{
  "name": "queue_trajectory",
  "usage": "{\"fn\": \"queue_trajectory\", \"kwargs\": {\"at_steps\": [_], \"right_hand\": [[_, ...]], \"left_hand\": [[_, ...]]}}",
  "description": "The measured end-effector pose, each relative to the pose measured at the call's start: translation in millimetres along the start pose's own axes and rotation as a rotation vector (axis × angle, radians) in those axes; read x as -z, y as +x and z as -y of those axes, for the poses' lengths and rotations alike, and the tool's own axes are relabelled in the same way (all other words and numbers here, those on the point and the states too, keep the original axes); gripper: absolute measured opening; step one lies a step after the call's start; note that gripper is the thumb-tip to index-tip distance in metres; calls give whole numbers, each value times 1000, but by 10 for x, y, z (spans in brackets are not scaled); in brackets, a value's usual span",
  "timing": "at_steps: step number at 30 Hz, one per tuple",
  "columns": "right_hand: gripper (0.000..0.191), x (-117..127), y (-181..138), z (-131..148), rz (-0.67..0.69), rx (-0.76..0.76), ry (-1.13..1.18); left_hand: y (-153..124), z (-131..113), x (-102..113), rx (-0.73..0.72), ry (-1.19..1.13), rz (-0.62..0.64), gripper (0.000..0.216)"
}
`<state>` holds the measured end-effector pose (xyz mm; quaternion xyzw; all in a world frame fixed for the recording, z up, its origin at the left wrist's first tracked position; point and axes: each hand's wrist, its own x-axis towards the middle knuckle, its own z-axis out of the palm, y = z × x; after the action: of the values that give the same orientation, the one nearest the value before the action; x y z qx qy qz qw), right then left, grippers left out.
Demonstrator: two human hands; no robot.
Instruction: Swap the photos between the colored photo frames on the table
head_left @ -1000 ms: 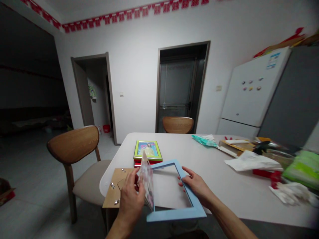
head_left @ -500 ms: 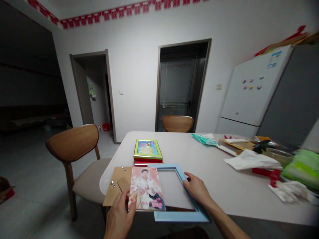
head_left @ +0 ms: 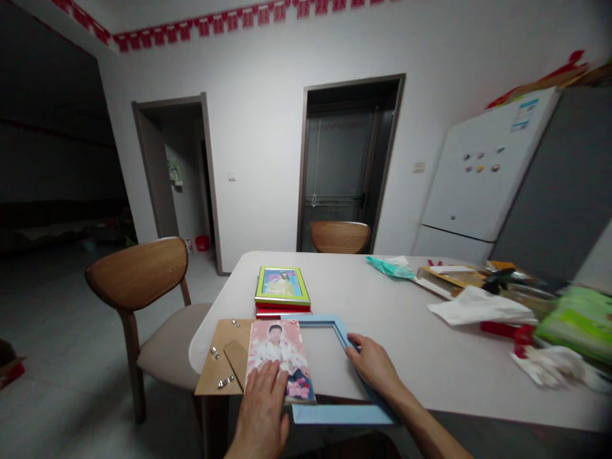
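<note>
A pink portrait photo (head_left: pixel 262 338) lies partly over the brown backing board (head_left: pixel 210 370) and the left part of a light-blue picture frame (head_left: pixel 339 414). My left hand (head_left: pixel 262 405) rests flat on the photo's lower part, fingers stretched out. With thumb and fingers, my right hand (head_left: pixel 375 366) grips the right side of the blue frame, whose near side juts past the table edge. Metal clips and a flap show on the backing board. Behind these, a lime-green framed picture (head_left: pixel 300 296) is stacked on a red frame (head_left: pixel 277 312).
On the right of the white table (head_left: pixel 382 306) are crumpled white paper (head_left: pixel 482 307), a green package (head_left: pixel 578 322), a white glove (head_left: pixel 549 366) and a teal wrapper (head_left: pixel 389 268). Wooden chairs stand left (head_left: pixel 138 274) and behind (head_left: pixel 340 237).
My left hand has moved from the photo's lower left edge onto its face, fingers now flat. My right hand still holds the blue frame.
</note>
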<state>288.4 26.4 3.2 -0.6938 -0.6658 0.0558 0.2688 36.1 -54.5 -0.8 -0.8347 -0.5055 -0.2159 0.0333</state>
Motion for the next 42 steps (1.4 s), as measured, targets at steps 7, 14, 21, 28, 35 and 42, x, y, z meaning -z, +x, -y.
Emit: {"fn": "queue_trajectory", "kwargs": {"at_steps": [7, 14, 21, 28, 35, 42], "right_hand": [[40, 94, -43, 119, -33, 63, 20], [40, 178, -161, 608, 100, 44, 592], [30, 56, -218, 873, 278, -258, 1411], [37, 354, 10, 446, 220, -227, 1097], [44, 178, 59, 217, 293, -203, 829], [46, 62, 200, 353, 90, -69, 347]], "left_hand": [[146, 57, -33, 1, -39, -134, 46], [421, 40, 527, 461, -866, -473, 32], [479, -424, 317, 527, -1687, -391, 45], [397, -303, 92, 574, -1392, -236, 59], [230, -343, 65, 315, -750, 58, 49], [234, -396, 81, 115, -485, 248, 58]]}}
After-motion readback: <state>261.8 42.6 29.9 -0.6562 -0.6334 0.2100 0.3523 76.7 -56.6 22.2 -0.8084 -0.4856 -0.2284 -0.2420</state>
